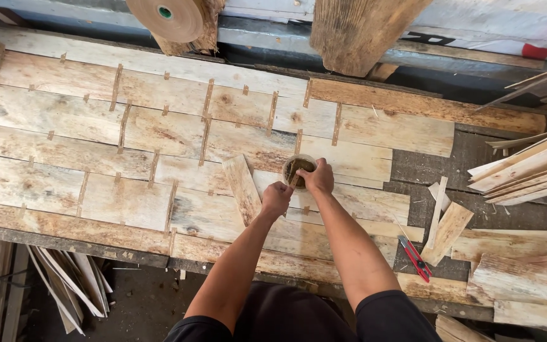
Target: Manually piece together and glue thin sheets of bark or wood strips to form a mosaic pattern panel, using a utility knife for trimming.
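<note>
The worktop (476, 152) is a dark, rough plank surface, covered over most of its left and centre by a sheet of pale wood veneer pieces (96, 139) joined edge to edge with short brown tape strips (116, 85). At the centre, the right hand (316, 178) grasps a small roll of brown tape (299, 170), fingers curled over its rim. The left hand (276, 199), just at 7 o'clock of the roll, is clenched and presses down on the veneer beside a loose, slanted veneer strip (242, 187).

At 3 o'clock, a stack of loose veneer strips (527, 168) lies at the worktop edge. At 4 o'clock, a red utility knife (415, 258) lies on the planks among offcuts (447, 231). At 11 o'clock, a large roll of brown paper tape (166, 18) hangs above the far edge, and a rough timber post (356, 31) stands at 12 o'clock. More veneer scraps (64, 285) lean below the worktop at 8 o'clock on a dusty floor (140, 304).
</note>
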